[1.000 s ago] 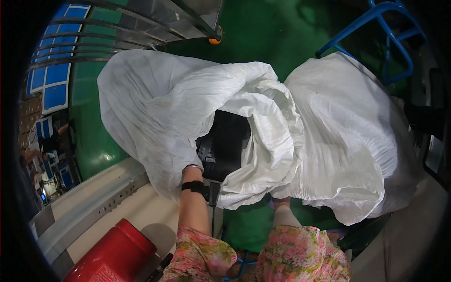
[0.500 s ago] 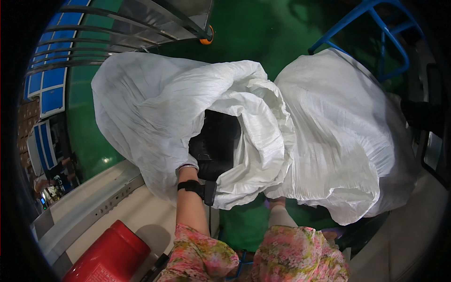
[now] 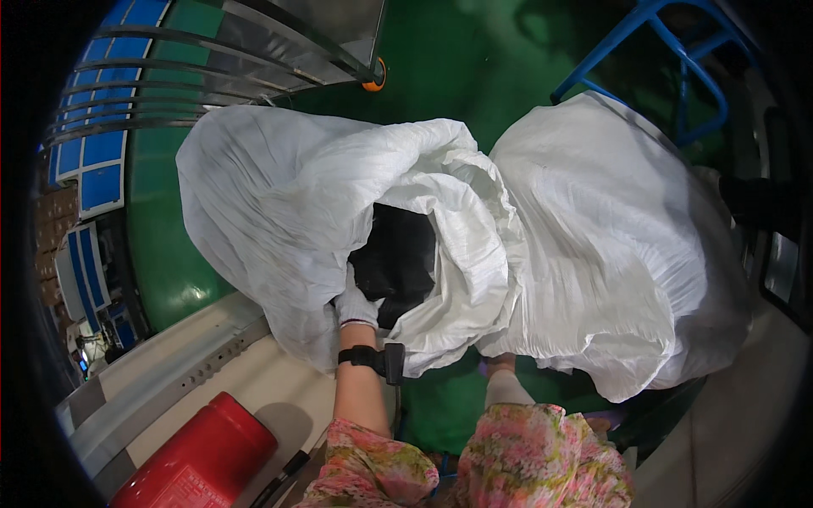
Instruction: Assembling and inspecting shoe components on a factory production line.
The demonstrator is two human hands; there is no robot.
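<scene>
A large white woven sack (image 3: pixel 262 186) lies in front of me with its crumpled mouth turned toward me. Inside the mouth sits a black item (image 3: pixel 402 245), soft-looking and creased; its kind cannot be made out. At the near left edge of the opening, my left hand (image 3: pixel 356 303), in a white glove, has its fingers closed against the black item. Part of the fingers is hidden by the item and the sack's fold. A black strap with a small box (image 3: pixel 373 360) circles that wrist. My right hand does not show.
Another full white sack (image 3: pixel 601 220) leans close on the right. Beyond it stands a blue metal frame (image 3: pixel 690 68). A metal rack (image 3: pixel 313 42) with an orange caster (image 3: pixel 375 74) is at the far left. Near left, a red container (image 3: pixel 195 453) stands beside a metal rail (image 3: pixel 161 364).
My left hand has come partly out from inside the sack, so the glove now shows. The black item has shifted and creased differently in the opening.
</scene>
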